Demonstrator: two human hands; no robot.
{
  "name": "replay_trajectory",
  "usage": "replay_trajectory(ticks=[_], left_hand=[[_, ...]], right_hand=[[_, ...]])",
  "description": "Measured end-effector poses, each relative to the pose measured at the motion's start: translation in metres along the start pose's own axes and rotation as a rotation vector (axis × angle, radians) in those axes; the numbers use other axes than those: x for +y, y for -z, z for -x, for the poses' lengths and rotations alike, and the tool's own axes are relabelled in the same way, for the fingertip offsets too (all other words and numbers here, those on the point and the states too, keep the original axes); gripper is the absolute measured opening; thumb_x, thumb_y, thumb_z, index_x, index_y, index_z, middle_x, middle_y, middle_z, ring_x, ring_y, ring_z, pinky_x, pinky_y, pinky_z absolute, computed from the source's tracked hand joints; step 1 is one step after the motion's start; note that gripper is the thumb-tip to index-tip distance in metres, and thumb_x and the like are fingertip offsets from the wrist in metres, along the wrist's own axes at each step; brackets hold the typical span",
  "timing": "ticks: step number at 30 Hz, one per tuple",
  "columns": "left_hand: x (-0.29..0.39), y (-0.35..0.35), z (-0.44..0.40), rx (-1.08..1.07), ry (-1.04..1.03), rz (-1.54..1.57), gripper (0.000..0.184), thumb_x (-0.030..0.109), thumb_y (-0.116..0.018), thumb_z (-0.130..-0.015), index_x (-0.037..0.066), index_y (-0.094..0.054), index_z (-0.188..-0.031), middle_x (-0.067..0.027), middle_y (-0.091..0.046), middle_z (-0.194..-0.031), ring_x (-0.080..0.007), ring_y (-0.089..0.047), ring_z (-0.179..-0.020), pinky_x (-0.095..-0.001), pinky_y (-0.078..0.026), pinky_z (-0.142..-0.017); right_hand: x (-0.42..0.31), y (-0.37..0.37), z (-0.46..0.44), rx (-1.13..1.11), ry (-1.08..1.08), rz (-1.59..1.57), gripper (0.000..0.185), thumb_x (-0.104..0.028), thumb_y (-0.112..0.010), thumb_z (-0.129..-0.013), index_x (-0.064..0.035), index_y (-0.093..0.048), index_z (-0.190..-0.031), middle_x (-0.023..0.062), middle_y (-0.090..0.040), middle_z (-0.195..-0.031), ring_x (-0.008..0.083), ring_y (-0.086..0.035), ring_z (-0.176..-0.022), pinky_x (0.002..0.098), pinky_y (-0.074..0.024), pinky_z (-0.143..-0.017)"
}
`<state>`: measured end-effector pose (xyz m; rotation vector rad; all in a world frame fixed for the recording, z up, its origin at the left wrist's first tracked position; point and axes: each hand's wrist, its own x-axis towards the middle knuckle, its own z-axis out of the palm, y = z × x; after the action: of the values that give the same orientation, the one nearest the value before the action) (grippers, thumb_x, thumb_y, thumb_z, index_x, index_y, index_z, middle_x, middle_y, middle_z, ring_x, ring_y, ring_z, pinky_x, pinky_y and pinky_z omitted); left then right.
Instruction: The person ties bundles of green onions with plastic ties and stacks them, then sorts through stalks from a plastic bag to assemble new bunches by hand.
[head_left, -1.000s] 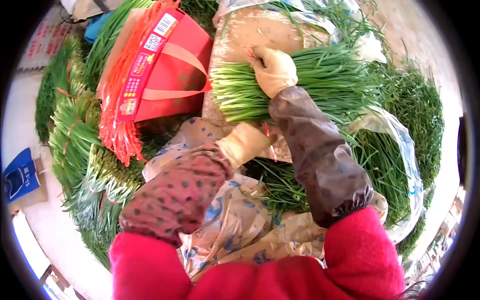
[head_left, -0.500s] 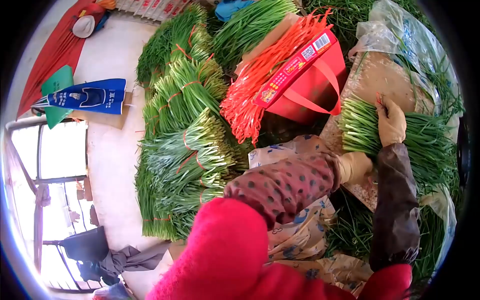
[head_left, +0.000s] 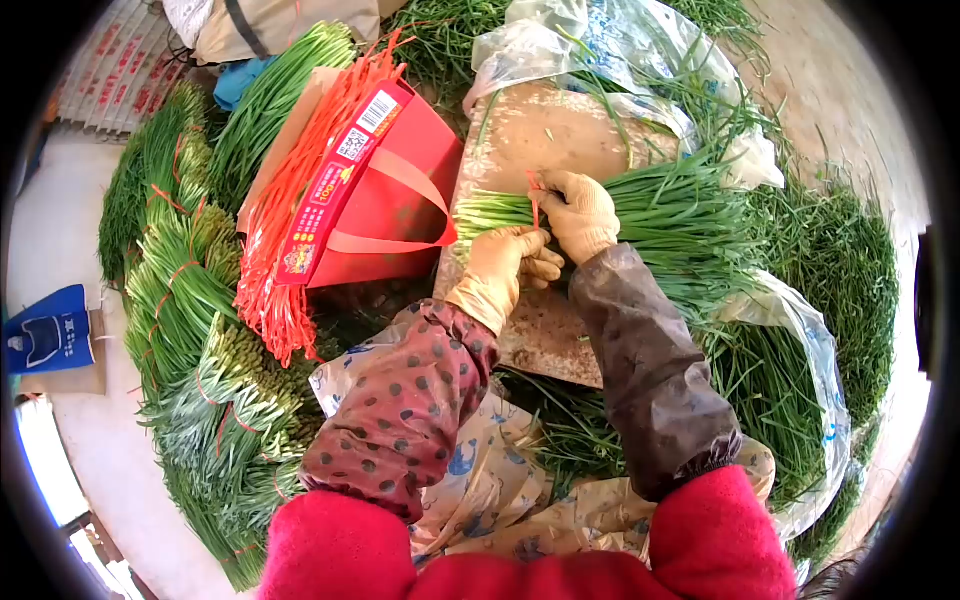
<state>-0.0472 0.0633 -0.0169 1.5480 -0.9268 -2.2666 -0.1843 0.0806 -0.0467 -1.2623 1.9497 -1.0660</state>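
Pinching a red strip (head_left: 535, 212), the gloved right hand (head_left: 582, 213) has its fingertips drawn narrow at the upper side of a bunch of green stalks (head_left: 660, 215), its wrist crossing over the leaves. Just below the strip, the left hand (head_left: 500, 272) curls its fingers against the bunch's lower side; whether they grip the strip's end, I cannot tell. The bunch lies on a worn board (head_left: 550, 125), its long axis running crosswise, pale cut ends pointing left and darker leaves fanning right. Those cut ends sit at the board's left edge, just beside the handle of a red bag (head_left: 400, 212). Bare board spreads above the bunch as far as the clear plastic (head_left: 625, 40), and a smaller bare patch lies below the hands. Rightward, the leaf tips overhang the board near loose greens (head_left: 830, 265).
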Motion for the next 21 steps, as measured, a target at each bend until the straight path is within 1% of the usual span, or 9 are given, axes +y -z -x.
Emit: replay_trajectory(ticks=[5,7,8,12,13,15,19,21], left_hand=[[0.005,0.001,-0.004,0.025,0.079,0.03,0.021,0.018,-0.052,-0.091,-0.001,-0.058,-0.098,-0.0158,-0.067,-0.081,-0.0188,-0.063,-0.062,-0.0289,-0.05,-0.055],[0.004,0.002,-0.005,0.013,0.074,0.056,0.02,0.017,-0.054,-0.09,0.0,-0.058,-0.099,-0.0159,-0.067,-0.081,-0.0185,-0.063,-0.061,-0.0289,-0.05,-0.055],[0.003,0.003,-0.006,0.007,0.071,0.065,0.018,0.017,-0.055,-0.089,0.001,-0.058,-0.099,-0.016,-0.067,-0.082,-0.0178,-0.063,-0.059,-0.0287,-0.05,-0.055],[0.007,0.0,-0.004,0.057,0.082,0.037,0.022,0.017,-0.056,-0.089,-0.001,-0.057,-0.101,-0.0163,-0.067,-0.084,-0.0159,-0.063,-0.06,-0.0283,-0.051,-0.055],[0.007,-0.001,-0.004,0.057,0.084,0.035,0.022,0.017,-0.056,-0.089,-0.001,-0.057,-0.101,-0.0163,-0.067,-0.084,-0.0159,-0.063,-0.06,-0.0283,-0.051,-0.055],[0.008,0.0,-0.004,0.052,0.082,0.036,0.023,0.017,-0.054,-0.089,-0.002,-0.057,-0.101,-0.0165,-0.067,-0.085,-0.0159,-0.063,-0.062,-0.0287,-0.052,-0.057],[0.013,-0.003,-0.004,0.089,0.112,0.02,0.023,0.016,-0.053,-0.089,-0.004,-0.057,-0.101,-0.0166,-0.067,-0.086,-0.0157,-0.063,-0.063,-0.0289,-0.053,-0.058],[0.014,-0.004,-0.005,0.097,0.126,0.019,0.023,0.015,-0.053,-0.088,-0.005,-0.057,-0.1,-0.0169,-0.067,-0.086,-0.0157,-0.063,-0.062,-0.0289,-0.053,-0.058]], right_hand=[[0.007,0.001,0.001,0.0,0.035,-0.009,0.019,-0.018,-0.066,-0.078,-0.0054,-0.068,-0.091,0.016,-0.065,-0.082,0.0339,-0.061,-0.08,0.0394,-0.0474,-0.069],[0.011,0.003,0.002,-0.014,0.163,0.015,0.018,-0.016,-0.068,-0.075,-0.0066,-0.068,-0.09,0.0148,-0.064,-0.082,0.0338,-0.06,-0.081,0.0394,-0.0474,-0.07],[0.013,0.003,0.004,0.0,0.163,-0.027,0.017,-0.014,-0.068,-0.072,-0.0066,-0.067,-0.087,0.0141,-0.064,-0.081,0.0339,-0.059,-0.081,0.0393,-0.0472,-0.07],[0.013,0.002,0.003,-0.008,0.164,-0.003,0.012,-0.011,-0.066,-0.071,-0.0051,-0.064,-0.081,0.0153,-0.062,-0.078,0.0351,-0.059,-0.079,0.0403,-0.0466,-0.067],[0.01,0.004,0.003,-0.008,0.161,-0.004,0.012,-0.011,-0.066,-0.071,-0.0051,-0.064,-0.081,0.0153,-0.062,-0.078,0.0351,-0.059,-0.079,0.0403,-0.0466,-0.067],[0.005,0.006,0.004,-0.038,0.084,-0.025,0.01,-0.01,-0.065,-0.071,-0.0047,-0.063,-0.08,0.0161,-0.061,-0.076,0.0357,-0.058,-0.078,0.0406,-0.046,-0.065],[0.006,0.004,0.002,-0.019,0.096,-0.029,0.01,-0.01,-0.065,-0.071,-0.0041,-0.062,-0.079,0.0164,-0.061,-0.076,0.0356,-0.058,-0.077,0.0403,-0.0456,-0.065],[0.009,0.004,0.002,-0.029,0.124,0.048,0.011,-0.01,-0.065,-0.071,-0.004,-0.062,-0.08,0.0155,-0.061,-0.077,0.0348,-0.058,-0.079,0.0397,-0.0456,-0.066]])
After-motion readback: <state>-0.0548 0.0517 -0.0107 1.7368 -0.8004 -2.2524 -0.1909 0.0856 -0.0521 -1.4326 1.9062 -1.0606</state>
